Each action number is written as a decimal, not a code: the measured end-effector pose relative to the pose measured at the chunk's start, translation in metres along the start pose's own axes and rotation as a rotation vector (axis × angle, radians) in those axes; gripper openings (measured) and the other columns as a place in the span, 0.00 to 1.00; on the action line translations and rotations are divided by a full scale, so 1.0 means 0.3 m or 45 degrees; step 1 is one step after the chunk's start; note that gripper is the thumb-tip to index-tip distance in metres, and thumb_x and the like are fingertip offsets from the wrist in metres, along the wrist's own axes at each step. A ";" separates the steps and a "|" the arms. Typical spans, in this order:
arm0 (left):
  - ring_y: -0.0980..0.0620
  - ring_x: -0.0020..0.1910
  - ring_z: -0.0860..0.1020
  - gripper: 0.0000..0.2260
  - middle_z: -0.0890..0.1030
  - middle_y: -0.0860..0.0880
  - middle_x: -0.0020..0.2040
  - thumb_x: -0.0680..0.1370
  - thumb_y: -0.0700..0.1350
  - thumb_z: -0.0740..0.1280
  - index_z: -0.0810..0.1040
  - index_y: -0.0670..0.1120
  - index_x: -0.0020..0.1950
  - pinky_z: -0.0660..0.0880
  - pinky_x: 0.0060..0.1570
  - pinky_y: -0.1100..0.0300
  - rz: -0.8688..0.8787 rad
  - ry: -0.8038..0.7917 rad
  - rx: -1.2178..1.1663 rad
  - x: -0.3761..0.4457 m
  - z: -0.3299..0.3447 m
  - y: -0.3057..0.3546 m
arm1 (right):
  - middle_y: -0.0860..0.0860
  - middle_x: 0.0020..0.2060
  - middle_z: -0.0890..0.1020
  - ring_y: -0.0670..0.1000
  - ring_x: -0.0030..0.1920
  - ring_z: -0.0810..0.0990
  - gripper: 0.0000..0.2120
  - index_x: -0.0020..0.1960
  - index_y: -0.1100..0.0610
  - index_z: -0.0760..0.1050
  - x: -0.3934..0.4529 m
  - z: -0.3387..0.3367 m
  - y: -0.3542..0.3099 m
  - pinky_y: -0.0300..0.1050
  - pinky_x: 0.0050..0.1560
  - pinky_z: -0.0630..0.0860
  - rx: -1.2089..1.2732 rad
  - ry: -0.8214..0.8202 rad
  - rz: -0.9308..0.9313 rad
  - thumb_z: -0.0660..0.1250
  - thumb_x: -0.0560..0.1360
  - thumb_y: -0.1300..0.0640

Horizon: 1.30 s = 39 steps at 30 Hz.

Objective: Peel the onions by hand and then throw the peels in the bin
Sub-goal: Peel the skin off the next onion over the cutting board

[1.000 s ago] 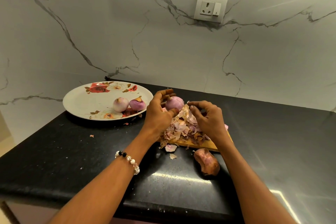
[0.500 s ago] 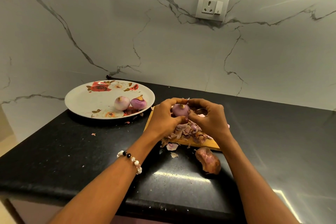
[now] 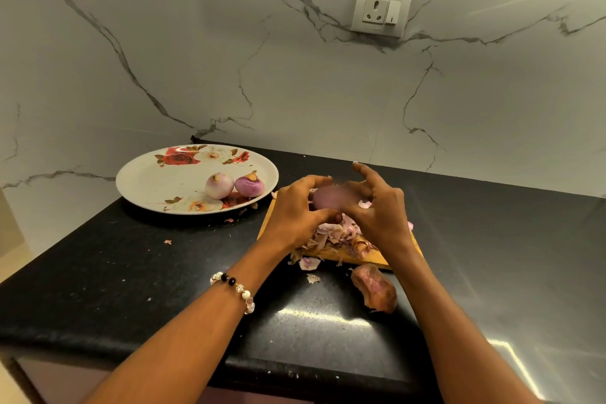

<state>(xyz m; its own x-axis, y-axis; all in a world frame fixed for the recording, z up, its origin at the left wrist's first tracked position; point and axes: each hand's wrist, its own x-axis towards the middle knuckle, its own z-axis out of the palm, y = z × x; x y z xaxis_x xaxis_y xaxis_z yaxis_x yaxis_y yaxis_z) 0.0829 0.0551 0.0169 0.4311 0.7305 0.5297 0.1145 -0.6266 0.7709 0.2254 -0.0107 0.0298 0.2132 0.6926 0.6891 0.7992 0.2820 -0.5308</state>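
Observation:
A pale purple onion [image 3: 331,197], blurred by motion, sits between both hands above the wooden cutting board [image 3: 266,223]. My left hand [image 3: 295,211] grips it from the left with curled fingers and thumb. My right hand [image 3: 382,211] touches it from the right, fingers partly raised and spread. A heap of pink and brown peels [image 3: 337,234] covers the board under the hands. Two peeled onions [image 3: 219,186] [image 3: 249,185] lie on the flowered white plate [image 3: 154,180]. An unpeeled brown onion [image 3: 373,289] lies on the black counter in front of the board.
Loose peel scraps [image 3: 310,263] lie on the black counter [image 3: 131,272] near the board's front edge. The counter's front edge runs close below my forearms. A marble wall with two sockets [image 3: 380,10] stands behind. No bin is in view.
Both hands have closed in on the onion and turned it; it is now blurred. My right hand's fingers have lifted and spread. The view has shifted slightly.

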 end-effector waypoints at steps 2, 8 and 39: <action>0.54 0.56 0.78 0.28 0.79 0.48 0.60 0.67 0.42 0.78 0.75 0.44 0.65 0.78 0.52 0.63 0.009 0.006 -0.011 -0.003 -0.001 0.003 | 0.60 0.52 0.84 0.54 0.53 0.83 0.31 0.70 0.67 0.68 0.000 0.003 -0.005 0.33 0.57 0.74 0.014 0.034 0.014 0.74 0.70 0.66; 0.54 0.55 0.78 0.27 0.79 0.48 0.60 0.67 0.42 0.78 0.75 0.44 0.65 0.78 0.51 0.65 0.038 0.027 -0.028 -0.003 -0.003 0.009 | 0.58 0.54 0.84 0.49 0.55 0.82 0.28 0.69 0.66 0.70 -0.001 0.016 -0.013 0.30 0.56 0.74 0.130 0.081 0.144 0.74 0.71 0.66; 0.43 0.59 0.78 0.13 0.78 0.40 0.59 0.76 0.36 0.67 0.75 0.45 0.61 0.77 0.59 0.49 -0.439 0.040 -0.995 0.025 -0.008 0.015 | 0.50 0.39 0.85 0.45 0.40 0.83 0.06 0.47 0.57 0.83 0.019 0.002 0.007 0.39 0.43 0.80 0.378 0.168 0.262 0.72 0.74 0.55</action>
<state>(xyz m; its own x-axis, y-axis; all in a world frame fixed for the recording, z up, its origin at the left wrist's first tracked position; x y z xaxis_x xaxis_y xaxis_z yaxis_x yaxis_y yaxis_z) 0.0844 0.0584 0.0252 0.4595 0.8602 0.2213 -0.4201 -0.0090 0.9074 0.2279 -0.0057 0.0323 0.4381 0.6692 0.6002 0.5386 0.3391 -0.7713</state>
